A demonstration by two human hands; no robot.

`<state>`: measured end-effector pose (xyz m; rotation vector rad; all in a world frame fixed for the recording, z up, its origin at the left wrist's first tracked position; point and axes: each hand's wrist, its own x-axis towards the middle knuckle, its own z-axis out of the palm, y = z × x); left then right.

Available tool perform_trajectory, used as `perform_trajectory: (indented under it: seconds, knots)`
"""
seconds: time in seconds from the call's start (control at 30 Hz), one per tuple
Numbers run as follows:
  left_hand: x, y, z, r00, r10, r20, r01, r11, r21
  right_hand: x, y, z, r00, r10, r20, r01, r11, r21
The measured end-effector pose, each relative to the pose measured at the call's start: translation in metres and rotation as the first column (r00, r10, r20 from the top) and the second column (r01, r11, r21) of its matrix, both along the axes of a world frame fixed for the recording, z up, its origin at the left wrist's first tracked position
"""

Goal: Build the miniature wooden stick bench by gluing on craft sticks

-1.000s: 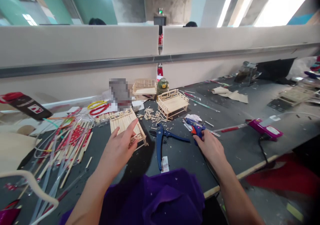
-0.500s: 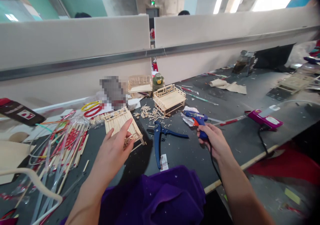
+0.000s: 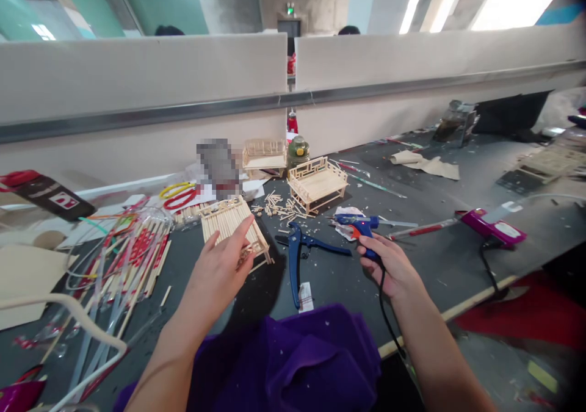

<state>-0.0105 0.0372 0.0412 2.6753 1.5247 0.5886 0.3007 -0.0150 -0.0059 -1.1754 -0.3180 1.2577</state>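
Note:
My left hand (image 3: 223, 267) lies over the near side of a small bench-like model (image 3: 229, 226) made of thin wooden sticks. Its fingers are spread, the index reaching across the slatted top; part of the near railing shows between index and thumb. In my right hand (image 3: 387, 259) is a blue glue gun (image 3: 361, 223), gripped by the handle, nozzle toward the left, a clear glue stick out of its back. Between the hands lies a blue-handled cutter (image 3: 295, 259). A second stick model (image 3: 318, 186) stands farther back, amid short cut sticks (image 3: 279, 209).
Bundled sticks and plastic wrapping (image 3: 137, 253) cover the left side, near a dark bottle (image 3: 46, 195). Yellow and red scissors (image 3: 179, 197) lie behind. A purple glue gun (image 3: 494, 227) sits at right. Purple cloth (image 3: 293, 363) lies in front; a partition (image 3: 174, 70) bounds the back.
The whole view has shifted slightly. My right hand has brought the glue gun a little left and nearer to me. The left hand stays at the stick model.

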Motion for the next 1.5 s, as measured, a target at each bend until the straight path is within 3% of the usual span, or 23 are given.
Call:
perform_trajectory:
  seconds: [0.17,0.4,0.47,0.57,0.63,0.9,1.07,1.5]
  knots:
    - [0.001,0.0,0.0,1.0,-0.002,-0.003,0.002,1.0,0.007,-0.002,-0.003,0.009,0.998,-0.05,-0.048,0.049,0.999,-0.014]
    - [0.001,-0.001,0.002,1.0,0.012,0.014,-0.012,1.0,-0.025,-0.014,-0.016,0.023,0.99,-0.046,0.136,0.01,0.967,0.256]
    - [0.002,-0.002,0.002,1.0,0.011,0.022,-0.01,0.999,-0.04,-0.022,-0.022,0.029,0.988,0.04,0.15,-0.084,0.949,0.303]
    - [0.003,-0.003,0.003,1.0,0.011,0.028,-0.009,0.999,-0.048,-0.037,-0.032,0.035,0.941,0.291,0.173,-0.326,0.916,0.233]
    - [0.004,-0.003,0.003,0.999,0.02,0.032,-0.018,0.999,-0.039,-0.05,-0.038,0.036,0.899,0.372,0.229,-0.412,0.897,0.16]
    - [0.004,-0.004,0.001,0.997,-0.011,0.074,0.015,0.999,-0.041,-0.1,-0.042,0.027,0.816,0.372,0.442,-0.468,0.874,0.127]
    - [0.003,-0.005,0.0,0.994,-0.022,0.111,0.028,0.998,-0.052,-0.107,-0.037,0.017,0.773,0.362,0.521,-0.489,0.863,0.126]
    - [0.004,-0.007,0.003,0.993,-0.013,0.118,0.025,0.994,-0.108,-0.115,-0.031,0.006,0.774,0.382,0.505,-0.509,0.849,0.138]
